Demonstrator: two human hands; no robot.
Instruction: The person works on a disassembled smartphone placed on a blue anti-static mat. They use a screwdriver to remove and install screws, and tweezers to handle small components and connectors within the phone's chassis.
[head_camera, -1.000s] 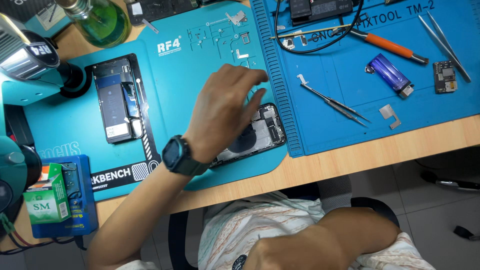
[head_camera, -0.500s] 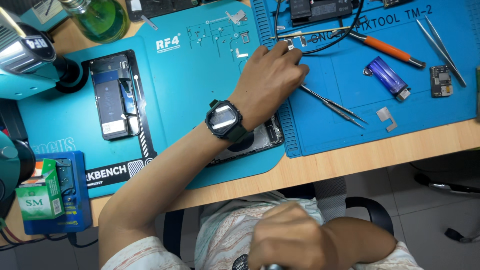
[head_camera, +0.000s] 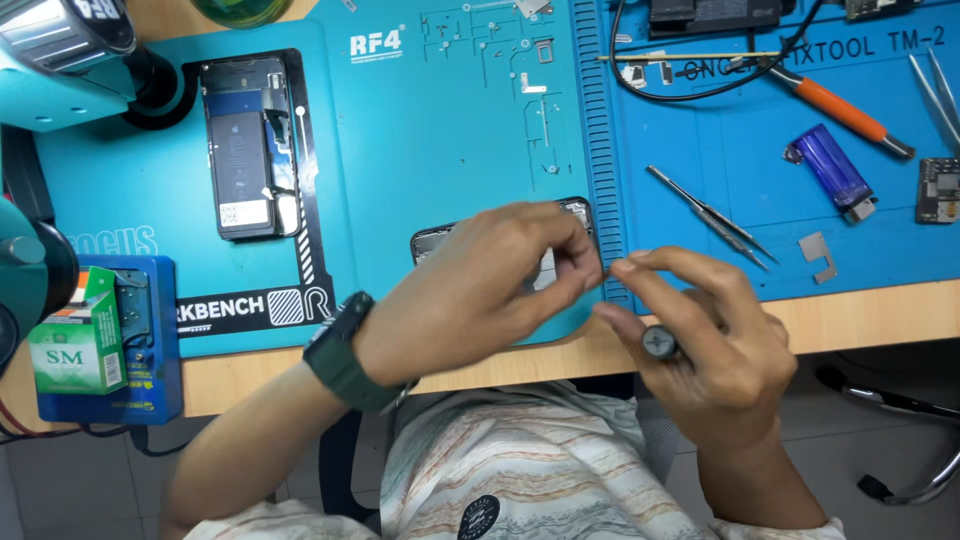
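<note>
My right hand (head_camera: 715, 350) holds a small dark screwdriver (head_camera: 660, 343) over the table's front edge, its round cap end facing me. My left hand (head_camera: 480, 290), with a dark watch (head_camera: 345, 358) on the wrist, pinches thumb and forefinger at the screwdriver's tip; whether something tiny sits between them I cannot tell. Under the left hand lies an opened phone (head_camera: 437, 240) on the teal mat (head_camera: 430, 130), mostly hidden by the hand.
A second opened phone (head_camera: 243, 145) lies at the mat's left. On the blue mat (head_camera: 700, 130) are tweezers (head_camera: 712, 215), a blue lighter (head_camera: 835, 168), an orange-handled tool (head_camera: 838, 108), a small circuit board (head_camera: 938, 190) and a metal bracket (head_camera: 818, 256). A microscope (head_camera: 65, 50) and a green-white box (head_camera: 80, 345) stand left.
My left hand left the opened phone, reached to the small parts at the far mat edge, then pulled back. My right hand rose from my lap with the screwdriver to meet it.
</note>
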